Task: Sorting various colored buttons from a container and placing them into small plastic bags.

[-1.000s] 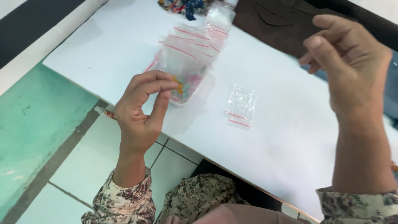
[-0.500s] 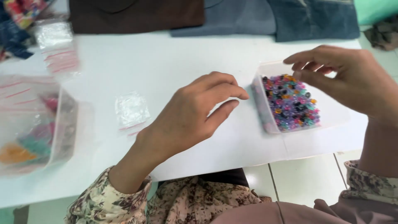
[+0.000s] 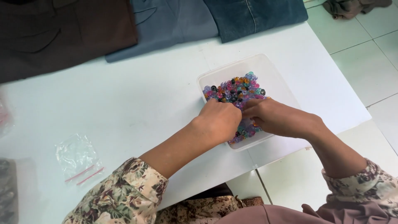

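Note:
A clear plastic tub [image 3: 271,74] sits on the white table [image 3: 141,108], holding a heap of small coloured beads [image 3: 236,91]. My left hand [image 3: 219,120] and my right hand [image 3: 277,118] both reach into the tub's near side, knuckles up, fingertips meeting among the beads. The fingers are curled and hide what they pinch; I cannot see any bead held. A small empty clear zip bag [image 3: 78,157] with red seal lines lies flat on the table to the left of my left forearm.
Folded dark brown [image 3: 62,33], grey-blue [image 3: 166,25] and denim [image 3: 257,16] cloths line the table's far edge. More plastic bags show at the left border [image 3: 6,186]. Tiled floor lies right of the table, with a crumpled cloth [image 3: 352,6] on it.
The view swung right from the bag pile to the bead tub. Both hands came together and dropped into the tub, fingers now down in the beads.

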